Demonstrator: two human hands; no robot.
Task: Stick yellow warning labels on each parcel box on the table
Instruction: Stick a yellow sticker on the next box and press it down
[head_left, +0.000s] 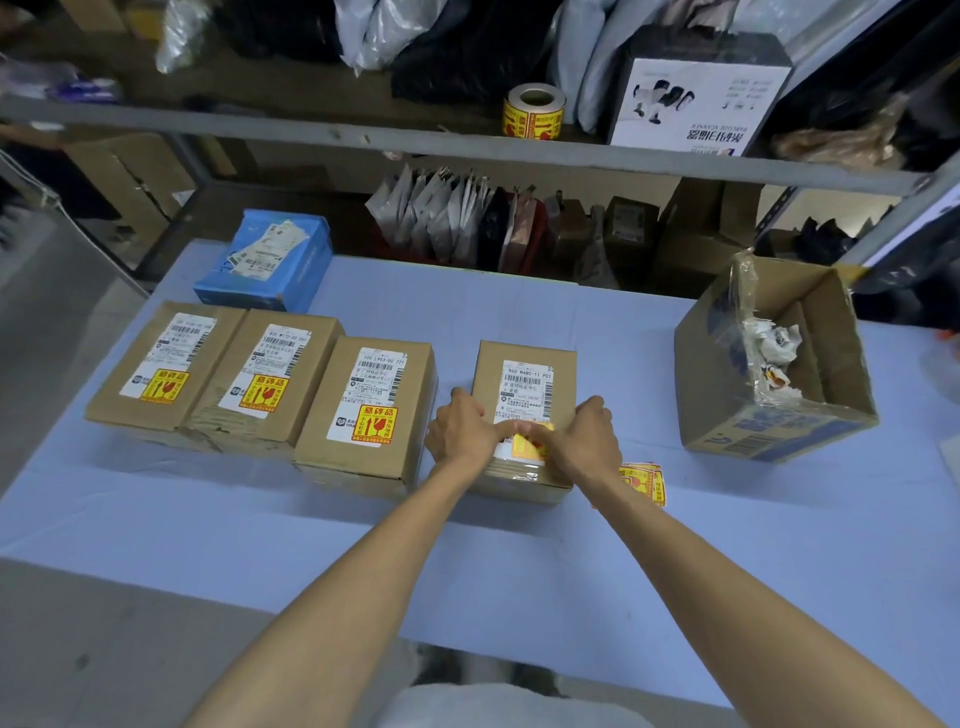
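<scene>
yellow label (525, 446) pressed onto box (524, 364) by both hands.

Matt brown cardboard parcels (363, 415) carry glossy yellow paper labels (373, 425) and white printed paper slips (382, 371) on a smooth, matt pale-blue tabletop (260, 519). Crinkled clear plastic tape (748, 291) clings to an open cardboard box (727, 415). A blue box (291, 275) looks smooth.
</scene>
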